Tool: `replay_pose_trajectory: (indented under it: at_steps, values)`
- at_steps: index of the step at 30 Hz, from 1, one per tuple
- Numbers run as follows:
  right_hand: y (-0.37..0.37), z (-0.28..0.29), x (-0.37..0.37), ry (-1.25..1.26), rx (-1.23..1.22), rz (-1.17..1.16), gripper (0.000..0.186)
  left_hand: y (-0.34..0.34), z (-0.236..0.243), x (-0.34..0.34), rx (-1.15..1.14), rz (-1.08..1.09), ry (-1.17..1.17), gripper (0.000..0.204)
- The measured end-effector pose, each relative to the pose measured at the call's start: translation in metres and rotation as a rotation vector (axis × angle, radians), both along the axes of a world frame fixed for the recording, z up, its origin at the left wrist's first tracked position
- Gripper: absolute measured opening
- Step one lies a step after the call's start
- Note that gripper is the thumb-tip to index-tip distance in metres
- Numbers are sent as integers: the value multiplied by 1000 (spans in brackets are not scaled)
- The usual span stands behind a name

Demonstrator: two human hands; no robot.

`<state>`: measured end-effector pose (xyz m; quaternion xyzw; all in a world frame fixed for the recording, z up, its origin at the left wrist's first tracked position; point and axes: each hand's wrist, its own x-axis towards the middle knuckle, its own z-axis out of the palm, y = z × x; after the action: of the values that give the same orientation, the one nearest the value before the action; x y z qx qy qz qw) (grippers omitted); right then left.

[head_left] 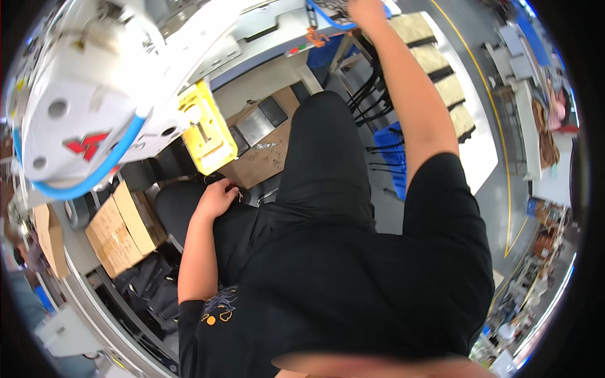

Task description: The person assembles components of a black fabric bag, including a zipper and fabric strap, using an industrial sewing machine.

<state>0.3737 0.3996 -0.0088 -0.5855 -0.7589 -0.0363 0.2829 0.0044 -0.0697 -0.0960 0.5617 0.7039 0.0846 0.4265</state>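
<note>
My left hand (217, 199) rests low over my left thigh, its fingers curled in. A small dark thing shows by the fingertips, too unclear to name. Stretched far forward, my right hand (367, 11) is at the top edge of the view, over or at a blue-rimmed tray (345, 26) on the workbench (252, 47). Its fingers are cut off by the picture edge, so what it touches is hidden. Dark, tangled small parts (333, 6) lie in that tray. Just below its rim hang orange strands (317, 38).
A large white machine (94, 94) with a blue hose (94, 189) stands close on the left, beside a yellow box-like part (211, 135). A cardboard box (123, 230) sits lower left. On the right, pale-yellow pads (432, 58) line a white table (482, 157), near a blue crate (392, 160).
</note>
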Motion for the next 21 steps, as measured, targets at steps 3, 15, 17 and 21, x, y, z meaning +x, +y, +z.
replay_pose_trajectory:
  at_steps: [3,15,17,21]
  values:
    - [-69,28,0,204,69,86,27,-5,22,9,1,24,55,32]
    - [-329,103,-82,1183,-947,695,15,-3,173,74,671,108,-535,23]
    - [-338,107,-94,1176,-957,716,16,-12,183,73,608,70,-550,16]
    - [-353,118,-112,1243,-981,771,28,-33,195,77,513,285,-769,25]
